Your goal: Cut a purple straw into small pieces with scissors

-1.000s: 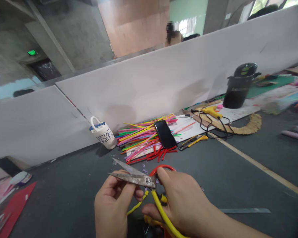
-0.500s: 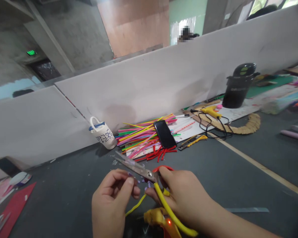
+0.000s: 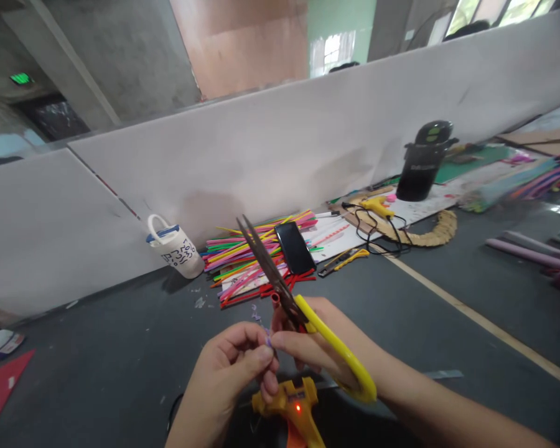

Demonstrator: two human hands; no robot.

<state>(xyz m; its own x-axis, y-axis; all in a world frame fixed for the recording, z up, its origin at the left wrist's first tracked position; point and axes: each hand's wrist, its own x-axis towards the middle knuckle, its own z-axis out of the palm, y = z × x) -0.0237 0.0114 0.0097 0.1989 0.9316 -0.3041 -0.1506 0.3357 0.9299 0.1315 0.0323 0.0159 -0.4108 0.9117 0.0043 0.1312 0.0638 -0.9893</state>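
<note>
My left hand (image 3: 236,358) pinches a tiny purple piece (image 3: 268,340) between thumb and fingertips. Fingertips of my right hand (image 3: 324,342) meet it from the other side. Scissors (image 3: 273,270) with a yellow handle are held in my right hand, blades nearly together and pointing up and away. Below both hands lies a yellow glue gun (image 3: 292,404) with a lit red light. Purple scraps (image 3: 256,314) are scattered on the dark table just beyond my fingers.
Behind the hands are colourful sticks (image 3: 242,255), a black phone (image 3: 295,247) and a white cup (image 3: 182,252). Further right are a cutter (image 3: 343,262), another glue gun (image 3: 377,206) with a black cord, and a black bottle (image 3: 422,165). Red sheet (image 3: 4,389) at left.
The scissors have swung upright, with their blades closer together and the yellow handle over my right hand. My right fingertips have come to my left ones. The view has shifted, moving the scene left.
</note>
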